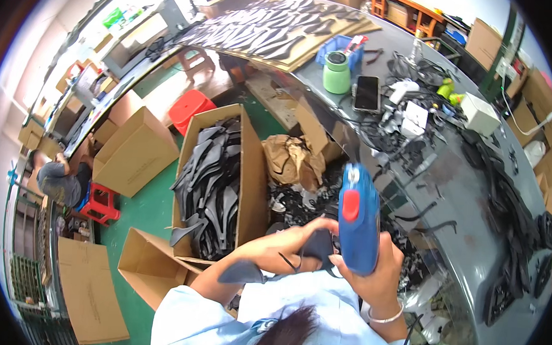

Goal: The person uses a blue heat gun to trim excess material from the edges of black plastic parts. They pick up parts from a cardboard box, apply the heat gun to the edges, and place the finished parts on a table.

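My right hand [380, 265] is wrapped around a blue handheld power tool [360, 230] with a red button and a metal tip that points away from me. A cord hangs below that wrist. Just to its left, my left hand [278, 251] grips a dark grey, curved flat piece [317, 244]; one rounded end [241, 272] sticks out over my left forearm. What the piece is made of I cannot tell. The tool's body stands close to the piece; whether they touch I cannot tell. Left of my hands, a tall cardboard box [253, 190] holds many similar dark pieces [209, 194].
A grey table [454, 225] on the right bears black scraps [429, 218], a phone [367, 93], a green jar [336, 76] and a blue basket [350, 50]. Black offcuts [306, 199] lie beneath my hands. A seated person [60, 180] is far left, near red stools [102, 202].
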### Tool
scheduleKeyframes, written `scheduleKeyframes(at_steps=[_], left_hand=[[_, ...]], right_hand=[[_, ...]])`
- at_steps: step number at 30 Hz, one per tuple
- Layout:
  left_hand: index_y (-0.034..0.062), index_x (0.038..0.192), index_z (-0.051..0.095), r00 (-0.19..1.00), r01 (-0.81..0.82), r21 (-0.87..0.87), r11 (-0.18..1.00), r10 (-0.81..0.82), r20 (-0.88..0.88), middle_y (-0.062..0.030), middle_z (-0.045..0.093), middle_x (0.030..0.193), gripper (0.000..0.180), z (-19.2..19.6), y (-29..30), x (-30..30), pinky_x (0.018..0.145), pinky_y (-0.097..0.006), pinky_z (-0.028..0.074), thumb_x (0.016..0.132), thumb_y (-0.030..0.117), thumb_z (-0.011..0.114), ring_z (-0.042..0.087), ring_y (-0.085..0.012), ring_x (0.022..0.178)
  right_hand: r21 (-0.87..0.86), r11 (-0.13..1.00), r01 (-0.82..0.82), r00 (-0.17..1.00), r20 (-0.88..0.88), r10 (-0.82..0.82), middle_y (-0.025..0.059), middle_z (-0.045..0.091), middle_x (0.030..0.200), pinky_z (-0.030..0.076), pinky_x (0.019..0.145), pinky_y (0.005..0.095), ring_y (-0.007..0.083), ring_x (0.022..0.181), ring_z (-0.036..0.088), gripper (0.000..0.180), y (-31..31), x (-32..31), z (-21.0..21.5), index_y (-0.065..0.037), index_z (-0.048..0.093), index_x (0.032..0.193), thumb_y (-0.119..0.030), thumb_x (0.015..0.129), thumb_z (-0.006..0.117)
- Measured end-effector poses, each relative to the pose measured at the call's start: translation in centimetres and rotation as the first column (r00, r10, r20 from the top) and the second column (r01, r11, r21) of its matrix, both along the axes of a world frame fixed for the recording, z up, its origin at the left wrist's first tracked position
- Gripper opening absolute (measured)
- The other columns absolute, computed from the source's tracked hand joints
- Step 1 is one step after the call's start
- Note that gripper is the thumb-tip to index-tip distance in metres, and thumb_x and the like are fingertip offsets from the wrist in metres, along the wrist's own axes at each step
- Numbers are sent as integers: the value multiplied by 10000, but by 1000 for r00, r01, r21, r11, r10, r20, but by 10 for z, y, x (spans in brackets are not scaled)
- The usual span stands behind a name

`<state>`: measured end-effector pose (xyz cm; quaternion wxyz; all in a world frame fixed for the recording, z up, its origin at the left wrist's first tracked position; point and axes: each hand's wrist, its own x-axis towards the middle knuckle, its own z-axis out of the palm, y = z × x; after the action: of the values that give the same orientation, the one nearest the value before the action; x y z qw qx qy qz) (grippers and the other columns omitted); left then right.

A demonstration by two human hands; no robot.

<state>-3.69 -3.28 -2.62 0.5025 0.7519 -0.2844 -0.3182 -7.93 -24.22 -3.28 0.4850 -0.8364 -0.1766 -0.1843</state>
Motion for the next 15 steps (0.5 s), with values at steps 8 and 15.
scheduleKeyframes(at_steps=[8,15], left_hand=[[-2,1351,326,588,-295,-653,697,-406,-699,-170,575,1105,656,-52,-5,-18,698,-296,526,893,393,579,637,-185,842],[2,1224,469,594,-804,-516,294,357,-721,-122,566,1139,441,-44,-46,-41,923,-350,439,851,201,594,564,-211,1018]], right_hand=[[521,844,123,918,-383,103,39,619,784,489,628,254,89,713,587,332,-16,19,-2,-16,564,957,-111,703,755],[450,872,195,918,-396,-1,65,634,763,492,632,255,106,706,609,339,0,17,-9,-14,541,940,-118,716,773]])
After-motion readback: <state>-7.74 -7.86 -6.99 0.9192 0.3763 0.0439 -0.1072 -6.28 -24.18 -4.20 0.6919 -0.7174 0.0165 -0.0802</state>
